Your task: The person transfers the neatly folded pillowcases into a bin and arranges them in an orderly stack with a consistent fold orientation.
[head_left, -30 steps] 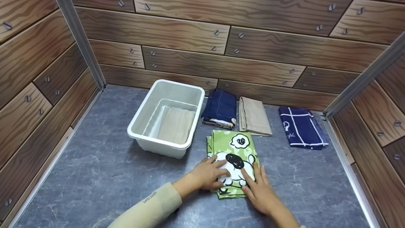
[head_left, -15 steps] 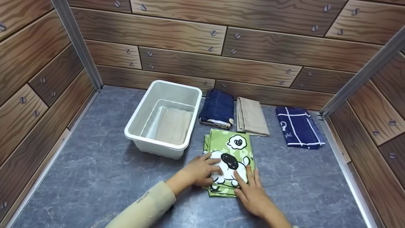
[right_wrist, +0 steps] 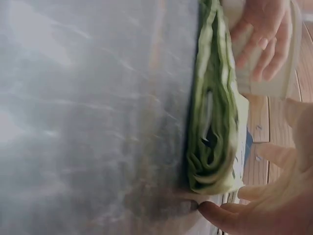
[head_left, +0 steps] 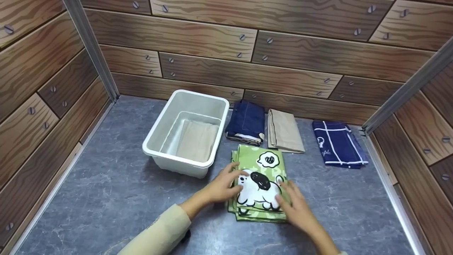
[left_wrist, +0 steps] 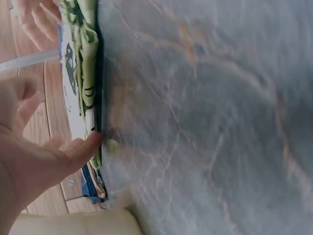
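A folded green cloth with a white cartoon animal print lies flat in front of me in the head view. My left hand is at its left edge, fingers spread and loosely bent. At the opposite edge is my right hand, its fingers apart too. Stacked layers of the green cloth show edge-on in the right wrist view, with fingertips of the right hand low beside the fold. In the left wrist view, one fingertip of the left hand is down by the cloth's side; firm contact is unclear.
A light grey bin stands to the left, with a folded beige cloth inside. Along the back wall lie a navy folded cloth, a beige folded cloth and a navy cloth with white lines. Plank-patterned walls surround the table.
Both hands have lifted from the top of the green cloth and moved apart to its left and right edges. The cloth has stayed in nearly the same place.
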The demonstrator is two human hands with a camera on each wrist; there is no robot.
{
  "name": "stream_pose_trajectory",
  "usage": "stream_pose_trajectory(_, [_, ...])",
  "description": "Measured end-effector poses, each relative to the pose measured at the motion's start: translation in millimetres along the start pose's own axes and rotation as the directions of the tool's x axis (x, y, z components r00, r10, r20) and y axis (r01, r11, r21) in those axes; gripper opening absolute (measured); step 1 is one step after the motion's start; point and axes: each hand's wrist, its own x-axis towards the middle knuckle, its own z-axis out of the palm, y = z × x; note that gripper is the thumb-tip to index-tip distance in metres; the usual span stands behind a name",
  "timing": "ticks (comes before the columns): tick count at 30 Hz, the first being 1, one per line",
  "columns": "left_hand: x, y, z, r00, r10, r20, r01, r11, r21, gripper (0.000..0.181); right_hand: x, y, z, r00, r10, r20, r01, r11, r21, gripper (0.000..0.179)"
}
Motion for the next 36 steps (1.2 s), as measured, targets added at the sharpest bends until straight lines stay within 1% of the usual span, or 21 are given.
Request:
stream_pose_trajectory(1, [0.4, 0.2, -0.2, 0.999, -0.025, -0.030, 0.023, 0.997, -0.075, 0.044, 2.8, 0.6, -3.4, 1.000, 0.011, -0.020, -0.010, 0.999, 0.053, 0.055])
stream_pose_trajectory(2, [0.8, 0.6, -0.5, 0.997, -0.054, -0.056, 0.045, 0.988, -0.148, 0.045, 5.2, 0.7, -6.8, 0.999, 0.032, -0.032, -0.028, 0.994, 0.110, 0.054])
stream_pose_trajectory(3, [1.1, 1.2, -0.9, 0.992, -0.098, -0.075, 0.079, 0.972, -0.223, 0.046, 7.5, 0.9, -10.0, 0.998, 0.050, -0.041, -0.042, 0.983, 0.176, 0.054])
stream_pose_trajectory(4, [1.4, 1.8, -1.2, 0.985, -0.145, -0.091, 0.113, 0.949, -0.296, 0.047, 9.1, 0.8, -13.1, 0.996, 0.081, -0.038, -0.069, 0.967, 0.244, 0.053])
stream_pose_trajectory(5, [2.1, 2.1, -1.4, 0.977, -0.191, -0.096, 0.142, 0.916, -0.374, 0.048, 10.6, 0.8, -16.1, 0.993, 0.116, -0.032, -0.100, 0.943, 0.318, 0.053])
stream_pose_trajectory(6, [2.5, 2.4, -1.7, 0.965, -0.244, -0.093, 0.178, 0.877, -0.447, 0.049, 11.6, 0.9, -18.9, 0.988, 0.153, -0.022, -0.132, 0.911, 0.390, 0.053])
stream_pose_trajectory(7, [3.1, 2.7, -1.9, 0.950, -0.300, -0.082, 0.215, 0.826, -0.521, 0.050, 12.1, 0.8, -21.5, 0.981, 0.196, -0.006, -0.171, 0.873, 0.456, 0.054])
stream_pose_trajectory(9, [4.4, 3.5, -2.7, 0.912, -0.408, -0.041, 0.284, 0.701, -0.654, 0.054, 12.6, 1.5, -26.4, 0.965, 0.260, 0.030, -0.230, 0.791, 0.567, 0.056])
stream_pose_trajectory(11, [5.6, 3.6, -3.8, 0.877, -0.480, 0.021, 0.330, 0.568, -0.754, 0.058, 13.4, 3.5, -30.3, 0.951, 0.304, 0.062, -0.271, 0.719, 0.640, 0.058])
stream_pose_trajectory(12, [5.9, 3.6, -4.7, 0.860, -0.508, 0.049, 0.348, 0.514, -0.784, 0.059, 13.8, 4.9, -31.9, 0.945, 0.318, 0.076, -0.285, 0.687, 0.668, 0.060])
stream_pose_trajectory(13, [6.2, 3.3, -5.5, 0.847, -0.527, 0.074, 0.362, 0.468, -0.807, 0.060, 14.2, 6.4, -33.3, 0.939, 0.332, 0.090, -0.300, 0.661, 0.688, 0.061])
stream_pose_trajectory(14, [6.4, 3.0, -6.6, 0.836, -0.540, 0.094, 0.373, 0.435, -0.819, 0.061, 14.3, 7.9, -34.5, 0.932, 0.346, 0.103, -0.314, 0.634, 0.706, 0.062])
stream_pose_trajectory(15, [6.6, 2.5, -7.6, 0.829, -0.549, 0.110, 0.383, 0.412, -0.827, 0.061, 14.9, 9.7, -35.3, 0.926, 0.358, 0.116, -0.326, 0.610, 0.723, 0.063])
stream_pose_trajectory(16, [6.7, 1.8, -8.4, 0.823, -0.555, 0.123, 0.391, 0.395, -0.831, 0.062, 15.1, 11.3, -35.9, 0.920, 0.370, 0.126, -0.336, 0.585, 0.738, 0.063])
stream_pose_trajectory(18, [6.7, 0.2, -9.4, 0.816, -0.562, 0.138, 0.402, 0.378, -0.834, 0.062, 15.0, 13.9, -36.2, 0.906, 0.399, 0.141, -0.353, 0.530, 0.771, 0.062])
stream_pose_trajectory(20, [6.8, -1.1, -9.6, 0.815, -0.560, 0.148, 0.408, 0.373, -0.833, 0.063, 15.1, 15.5, -35.5, 0.897, 0.416, 0.152, -0.359, 0.484, 0.798, 0.062])
stream_pose_trajectory(23, [6.5, -2.7, -8.2, 0.824, -0.547, 0.150, 0.403, 0.379, -0.833, 0.066, 16.0, 17.3, -33.4, 0.888, 0.430, 0.164, -0.361, 0.429, 0.828, 0.062])
stream_pose_trajectory(27, [7.0, -2.7, -4.9, 0.831, -0.538, 0.142, 0.388, 0.377, -0.841, 0.066, 16.5, 18.4, -31.7, 0.889, 0.419, 0.184, -0.365, 0.405, 0.839, 0.063])
stream_pose_trajectory(29, [7.7, -2.1, -3.3, 0.830, -0.539, 0.142, 0.383, 0.368, -0.847, 0.066, 16.0, 19.0, -31.3, 0.889, 0.413, 0.196, -0.371, 0.401, 0.838, 0.064])
stream_pose_trajectory(34, [10.5, -0.3, -1.8, 0.827, -0.544, 0.142, 0.383, 0.361, -0.850, 0.066, 14.4, 20.2, -30.4, 0.893, 0.392, 0.219, -0.384, 0.412, 0.827, 0.064])
stream_pose_trajectory(36, [12.0, 0.8, -2.2, 0.828, -0.541, 0.144, 0.381, 0.356, -0.853, 0.067, 14.7, 20.1, -30.0, 0.897, 0.382, 0.224, -0.385, 0.424, 0.819, 0.064])
